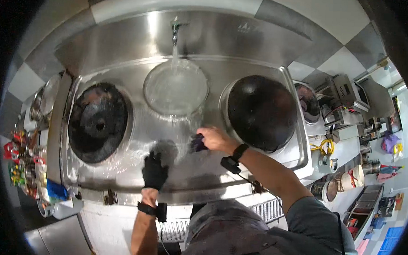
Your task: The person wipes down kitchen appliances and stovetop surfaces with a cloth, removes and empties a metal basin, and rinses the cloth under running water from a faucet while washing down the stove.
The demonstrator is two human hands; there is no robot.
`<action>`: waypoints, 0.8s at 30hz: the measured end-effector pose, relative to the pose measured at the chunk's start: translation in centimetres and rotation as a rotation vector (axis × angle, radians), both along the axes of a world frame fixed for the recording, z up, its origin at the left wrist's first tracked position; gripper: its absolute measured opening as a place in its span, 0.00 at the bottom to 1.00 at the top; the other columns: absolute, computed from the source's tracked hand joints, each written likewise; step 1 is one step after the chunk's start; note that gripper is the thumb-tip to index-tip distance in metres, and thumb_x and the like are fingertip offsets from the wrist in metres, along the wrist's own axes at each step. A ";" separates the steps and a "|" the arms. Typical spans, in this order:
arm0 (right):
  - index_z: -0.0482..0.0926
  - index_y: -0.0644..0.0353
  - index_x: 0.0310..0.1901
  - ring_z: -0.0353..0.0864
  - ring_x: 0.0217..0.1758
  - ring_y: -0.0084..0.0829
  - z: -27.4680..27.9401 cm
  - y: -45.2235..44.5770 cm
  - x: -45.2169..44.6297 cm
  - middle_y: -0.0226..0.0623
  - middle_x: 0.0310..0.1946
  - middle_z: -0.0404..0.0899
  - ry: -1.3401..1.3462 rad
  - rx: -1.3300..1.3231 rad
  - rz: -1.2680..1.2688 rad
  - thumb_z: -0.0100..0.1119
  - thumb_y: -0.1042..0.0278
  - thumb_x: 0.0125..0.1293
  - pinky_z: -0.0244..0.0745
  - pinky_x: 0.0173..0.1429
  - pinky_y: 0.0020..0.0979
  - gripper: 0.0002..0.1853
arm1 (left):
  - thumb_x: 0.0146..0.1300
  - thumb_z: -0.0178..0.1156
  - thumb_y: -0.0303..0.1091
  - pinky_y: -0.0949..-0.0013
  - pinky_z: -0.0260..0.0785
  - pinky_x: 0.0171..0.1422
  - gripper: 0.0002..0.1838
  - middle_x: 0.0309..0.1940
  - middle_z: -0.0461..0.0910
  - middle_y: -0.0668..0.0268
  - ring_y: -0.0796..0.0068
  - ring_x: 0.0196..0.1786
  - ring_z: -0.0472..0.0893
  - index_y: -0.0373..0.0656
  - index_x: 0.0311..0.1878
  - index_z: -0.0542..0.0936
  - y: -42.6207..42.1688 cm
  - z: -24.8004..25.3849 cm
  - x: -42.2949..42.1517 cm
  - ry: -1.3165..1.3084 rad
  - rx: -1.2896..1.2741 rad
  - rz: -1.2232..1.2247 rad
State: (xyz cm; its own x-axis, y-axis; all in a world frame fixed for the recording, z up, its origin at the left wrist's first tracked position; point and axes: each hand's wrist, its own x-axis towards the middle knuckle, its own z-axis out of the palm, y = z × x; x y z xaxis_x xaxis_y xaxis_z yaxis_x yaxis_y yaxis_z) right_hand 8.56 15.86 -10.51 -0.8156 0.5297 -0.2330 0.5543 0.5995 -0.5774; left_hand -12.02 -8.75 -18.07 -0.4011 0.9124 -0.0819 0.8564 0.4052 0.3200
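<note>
Black glove [152, 176] on, the left hand [155, 171] reaches low over the steel stovetop [217, 78]; whether its fingers close on anything, I cannot tell. Beside it, the bare right hand [214, 139] is clamped on a dark, blurred pad [197, 143], held low, perhaps so it can bear on the metal. Beyond both, a round pan [147, 97] sits under the running tap [175, 31], apparently to catch the stream. Blackened rounds flank it: left disc [100, 109], right disc [262, 112].

right fingers [204, 131] hold a dark item [198, 144]; the tap [175, 31] runs
</note>
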 end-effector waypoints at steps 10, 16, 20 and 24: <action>0.82 0.62 0.53 0.86 0.44 0.46 11.0 28.0 11.9 0.47 0.46 0.84 0.484 -0.265 -0.589 0.66 0.69 0.63 0.82 0.50 0.42 0.17 | 0.56 0.71 0.57 0.17 0.61 0.63 0.50 0.82 0.51 0.49 0.28 0.80 0.50 0.49 0.78 0.62 10.2 -3.3 4.5 -0.067 -0.165 -0.135; 0.84 0.64 0.48 0.86 0.41 0.50 7.9 44.1 22.8 0.46 0.38 0.83 0.009 -0.040 -0.584 0.68 0.68 0.60 0.83 0.48 0.41 0.15 | 0.52 0.75 0.63 0.11 0.60 0.58 0.61 0.84 0.39 0.47 0.20 0.81 0.39 0.50 0.83 0.54 13.6 -1.9 4.8 0.024 -0.331 -0.073; 0.82 0.62 0.50 0.86 0.42 0.49 3.6 49.0 29.6 0.44 0.36 0.82 -0.347 0.205 -0.191 0.66 0.62 0.64 0.84 0.45 0.40 0.16 | 0.48 0.75 0.66 0.11 0.60 0.58 0.65 0.84 0.34 0.40 0.16 0.80 0.37 0.49 0.83 0.52 15.4 -0.6 4.1 0.024 -0.464 -0.119; 0.84 0.62 0.48 0.85 0.47 0.50 3.1 49.1 27.5 0.46 0.40 0.83 -0.861 0.605 0.133 0.66 0.57 0.64 0.81 0.50 0.47 0.18 | 0.43 0.73 0.68 0.17 0.39 0.77 0.64 0.78 0.54 0.34 0.25 0.81 0.47 0.32 0.75 0.62 15.5 -0.7 3.4 0.035 -0.304 -0.158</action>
